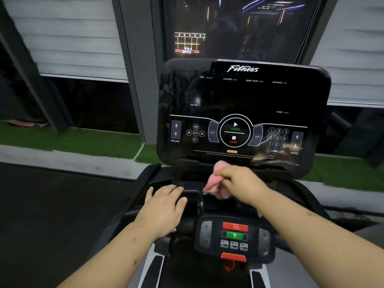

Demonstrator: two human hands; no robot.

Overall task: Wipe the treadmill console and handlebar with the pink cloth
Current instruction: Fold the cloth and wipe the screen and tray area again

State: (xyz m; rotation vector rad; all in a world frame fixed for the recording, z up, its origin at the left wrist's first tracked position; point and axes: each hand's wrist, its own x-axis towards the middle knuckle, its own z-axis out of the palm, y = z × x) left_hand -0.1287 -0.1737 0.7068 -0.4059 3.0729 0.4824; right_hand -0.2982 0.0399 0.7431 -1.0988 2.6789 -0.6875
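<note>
Head view: you look down along both of your bare forearms at a glossy black treadmill console with "Fitness" printed in white along its top.
Right hand: your right hand is clenched round a crumpled pink cloth, knuckles up, just below the lower edge of the console face.
Pink cloth: it bunches out of the left side of your fist, one end up by the console's bottom ledge and the other hanging towards the dark tray beneath; it is blurred, so you cannot tell whether it touches the ledge.
Left hand: your left hand is released, lying palm down with the fingers fairly straight on the black tray left of the cloth, holding nothing.
Console face: the display is dark; printed START and STOP marks sit in a centre ring, incline arrows on the left, a number keypad and speed arrows on the right.
Lower pad: a small black control pad sits nearer to you between your forearms, with a red button above a green one and an orange clip at its bottom edge.
Surroundings: a strip of green artificial turf runs behind the machine, below pale grey slatted blinds and a dark window showing night lights.
</note>
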